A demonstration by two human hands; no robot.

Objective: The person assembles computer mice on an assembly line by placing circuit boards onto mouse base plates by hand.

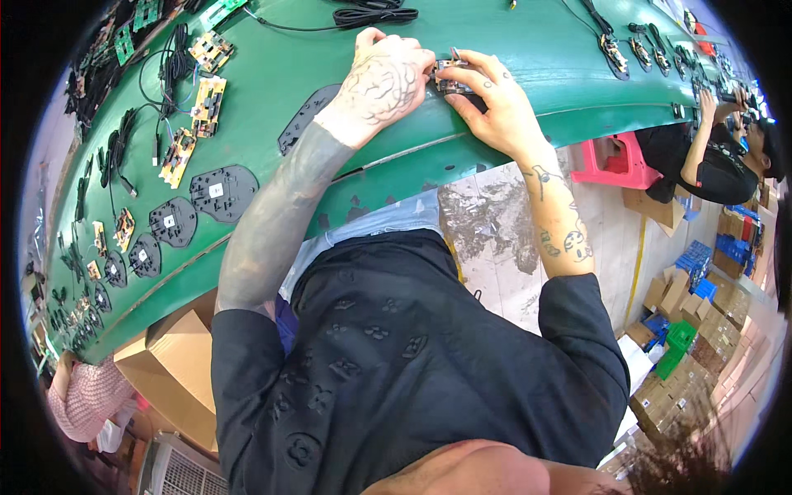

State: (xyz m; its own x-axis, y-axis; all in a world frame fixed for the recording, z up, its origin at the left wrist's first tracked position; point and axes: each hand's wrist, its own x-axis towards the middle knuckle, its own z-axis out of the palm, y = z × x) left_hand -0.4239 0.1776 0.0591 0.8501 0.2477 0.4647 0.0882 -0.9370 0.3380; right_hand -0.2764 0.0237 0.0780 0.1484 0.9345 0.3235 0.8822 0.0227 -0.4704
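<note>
Near the belt's front edge, a small tan circuit board (450, 76) with dark parts is held between my hands. My right hand (499, 107) grips it from the right, with the fingers over its top and the thumb along its lower side. Curled closed at the board's left edge is my left hand (384, 78); its fingertips are largely hidden, so what they pinch cannot be made out. A black, flat plastic base (307, 118) lies partly behind my left wrist.
On the green belt (280, 62), tan circuit boards (209, 107), coiled black cables (375, 15) and more black bases (224, 192) lie to the left. Wired parts (613, 56) sit at the right. A co-worker (701, 157) works beyond a pink stool (615, 165). A cardboard box (177, 367) stands lower left.
</note>
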